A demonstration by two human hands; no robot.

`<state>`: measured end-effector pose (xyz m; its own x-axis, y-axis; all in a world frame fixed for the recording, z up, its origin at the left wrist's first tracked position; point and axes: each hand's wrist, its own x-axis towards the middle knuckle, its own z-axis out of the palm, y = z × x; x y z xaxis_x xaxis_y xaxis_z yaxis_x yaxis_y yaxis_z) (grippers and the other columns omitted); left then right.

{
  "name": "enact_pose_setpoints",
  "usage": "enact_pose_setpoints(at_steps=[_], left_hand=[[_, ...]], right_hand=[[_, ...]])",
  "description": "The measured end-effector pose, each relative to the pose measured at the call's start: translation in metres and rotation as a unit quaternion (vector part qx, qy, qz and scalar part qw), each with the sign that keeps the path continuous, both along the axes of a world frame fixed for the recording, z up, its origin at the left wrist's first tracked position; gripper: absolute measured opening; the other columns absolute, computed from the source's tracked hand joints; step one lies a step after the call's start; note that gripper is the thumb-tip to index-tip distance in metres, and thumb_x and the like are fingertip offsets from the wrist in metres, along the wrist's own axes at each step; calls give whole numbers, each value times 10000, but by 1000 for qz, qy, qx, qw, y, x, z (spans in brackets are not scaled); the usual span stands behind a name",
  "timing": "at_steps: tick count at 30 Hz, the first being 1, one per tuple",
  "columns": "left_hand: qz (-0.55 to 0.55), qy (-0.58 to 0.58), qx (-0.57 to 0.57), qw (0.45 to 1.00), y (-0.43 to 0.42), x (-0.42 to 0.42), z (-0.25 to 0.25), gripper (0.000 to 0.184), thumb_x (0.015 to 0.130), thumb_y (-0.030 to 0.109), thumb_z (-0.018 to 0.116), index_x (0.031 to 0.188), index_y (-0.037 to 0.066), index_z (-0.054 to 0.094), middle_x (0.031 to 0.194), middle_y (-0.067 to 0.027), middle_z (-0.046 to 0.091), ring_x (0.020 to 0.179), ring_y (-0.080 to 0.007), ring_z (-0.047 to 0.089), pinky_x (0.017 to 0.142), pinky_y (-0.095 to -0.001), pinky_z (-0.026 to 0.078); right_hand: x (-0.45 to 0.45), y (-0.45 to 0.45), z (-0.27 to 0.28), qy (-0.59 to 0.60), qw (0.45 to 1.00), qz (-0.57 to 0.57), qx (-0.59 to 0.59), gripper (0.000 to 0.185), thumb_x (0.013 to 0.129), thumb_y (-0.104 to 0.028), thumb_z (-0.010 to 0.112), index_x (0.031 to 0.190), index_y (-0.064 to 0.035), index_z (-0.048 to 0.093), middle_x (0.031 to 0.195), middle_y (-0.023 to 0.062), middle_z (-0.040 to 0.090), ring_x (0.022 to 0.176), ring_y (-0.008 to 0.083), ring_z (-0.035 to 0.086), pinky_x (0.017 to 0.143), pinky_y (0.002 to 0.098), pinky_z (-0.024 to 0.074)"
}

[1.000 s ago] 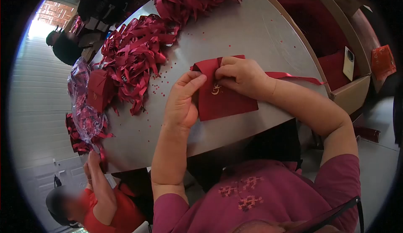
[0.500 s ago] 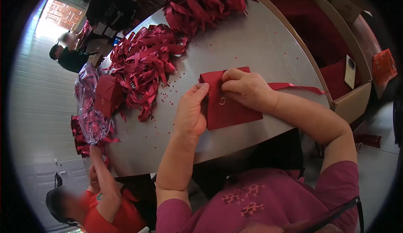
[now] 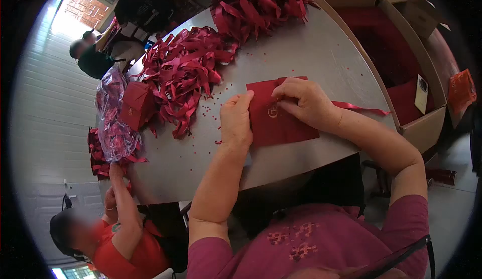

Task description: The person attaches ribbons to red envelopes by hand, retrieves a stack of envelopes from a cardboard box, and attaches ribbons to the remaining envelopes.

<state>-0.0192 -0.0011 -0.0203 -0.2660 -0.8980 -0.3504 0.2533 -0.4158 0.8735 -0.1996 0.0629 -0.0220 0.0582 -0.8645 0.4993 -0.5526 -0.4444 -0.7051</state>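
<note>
A red paper envelope (image 3: 281, 131) with a gold print lies in front of me at the table's near side. My left hand (image 3: 237, 121) grips its left edge, the thumb near the upper left corner. Above the gold print, my right hand (image 3: 307, 103) is closed in a pinch over the envelope. Whatever is between those fingertips is hidden. A red ribbon (image 3: 362, 107) runs out to the right from behind my right wrist; its other end is out of sight.
Heaps of red ribboned pieces (image 3: 188, 65) cover the table's far left. A red box-like packet (image 3: 137, 105) sits beside a clear plastic bag (image 3: 114, 123). An open carton (image 3: 424, 123) with a phone (image 3: 421, 94) stands at right. A co-worker in red (image 3: 128, 246) sits at left.
The view has shifted a little. The envelope's left side lies flatter, and my left fingers have slid off its face to the edge. My right hand has moved slightly, baring more of the gold print.
</note>
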Motion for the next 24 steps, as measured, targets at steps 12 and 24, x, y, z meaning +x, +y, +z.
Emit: enact_pose_setpoints(at_steps=[12, 24], left_hand=[[-18, 77, -14, 997, -2, 6, -6, 109, 866, 47, 622, 956, -11, 644, 899, -77, 676, 788, -139, 637, 713, -254, 513], [0, -92, -208, 974, -1, 6, -13, 107, 850, 65, 653, 899, -24, 687, 815, -10, 659, 725, -53, 571, 652, -209, 469]], right_hand=[[19, -33, 4, 45, 999, 10, 5, 93, 794, -40, 645, 883, -16, 641, 868, 137, 626, 795, 315, 621, 692, 378, 494], [27, -27, 23, 223, 975, -7, 21, 116, 831, -69, 565, 916, 5, 537, 884, 200, 599, 874, 406, 596, 745, 470, 490]])
